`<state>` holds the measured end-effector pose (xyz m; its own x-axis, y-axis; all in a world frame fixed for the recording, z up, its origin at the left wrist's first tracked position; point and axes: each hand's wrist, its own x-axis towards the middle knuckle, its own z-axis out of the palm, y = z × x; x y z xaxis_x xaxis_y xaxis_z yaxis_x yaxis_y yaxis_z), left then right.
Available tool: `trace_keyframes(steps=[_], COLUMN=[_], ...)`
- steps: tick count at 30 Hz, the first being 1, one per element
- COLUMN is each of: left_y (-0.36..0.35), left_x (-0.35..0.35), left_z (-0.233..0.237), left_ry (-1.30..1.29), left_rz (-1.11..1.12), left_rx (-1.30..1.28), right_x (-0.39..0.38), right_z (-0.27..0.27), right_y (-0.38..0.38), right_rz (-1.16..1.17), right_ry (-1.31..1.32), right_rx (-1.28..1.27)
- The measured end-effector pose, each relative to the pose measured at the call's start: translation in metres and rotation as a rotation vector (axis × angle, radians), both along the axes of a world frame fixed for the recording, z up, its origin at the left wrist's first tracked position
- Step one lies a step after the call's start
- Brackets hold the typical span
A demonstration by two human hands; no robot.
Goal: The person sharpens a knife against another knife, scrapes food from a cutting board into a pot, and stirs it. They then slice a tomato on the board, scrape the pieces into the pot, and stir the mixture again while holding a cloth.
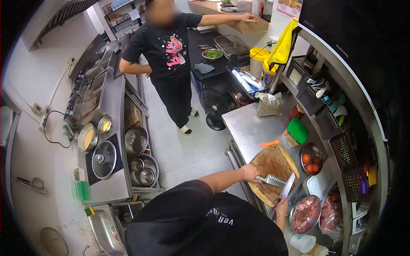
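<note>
My left hand point(250, 173) is closed round the handle of a wide knife with a row of dimples point(273, 180), whose blade points right over the round wooden cutting board point(269, 160). My right hand point(280, 207) grips a second knife point(288, 184), its blade angled up and away. The two blades come close together or cross over the board's right part; whether they touch I cannot tell. Right of my right hand sits a metal bowl of raw meat point(305, 214). An orange peeler-like tool point(270, 143) lies beyond the board.
Tomatoes fill a metal bowl point(311, 159) beside a green-lidded tub point(297, 131). A bag of meat point(331, 217) and a white tub point(303, 242) stand at the right. Another person point(171, 55) stands across the aisle near a black fan point(215, 104).
</note>
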<state>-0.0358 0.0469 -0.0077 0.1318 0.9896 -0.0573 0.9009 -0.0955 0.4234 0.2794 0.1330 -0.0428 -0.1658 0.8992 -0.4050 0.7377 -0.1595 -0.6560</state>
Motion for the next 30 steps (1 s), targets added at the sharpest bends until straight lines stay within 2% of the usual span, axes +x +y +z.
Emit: trace_keyframes(steps=[20,22,30], left_y=[0.0,-0.002,-0.001], left_x=[-0.001,-0.001,-0.002], left_z=[0.002,0.001,-0.002], left_ry=[0.051,-0.012,-0.016], left_rz=[-0.008,-0.002,-0.009], left_rx=[0.0,0.088,0.106], right_x=[-0.007,-0.008,-0.008], right_z=[0.013,0.013,0.014], right_y=[-0.004,-0.004,-0.007], right_rz=[-0.004,-0.009,0.0], right_ry=[-0.034,-0.045,-0.035], right_rx=[0.009,-0.005,0.036])
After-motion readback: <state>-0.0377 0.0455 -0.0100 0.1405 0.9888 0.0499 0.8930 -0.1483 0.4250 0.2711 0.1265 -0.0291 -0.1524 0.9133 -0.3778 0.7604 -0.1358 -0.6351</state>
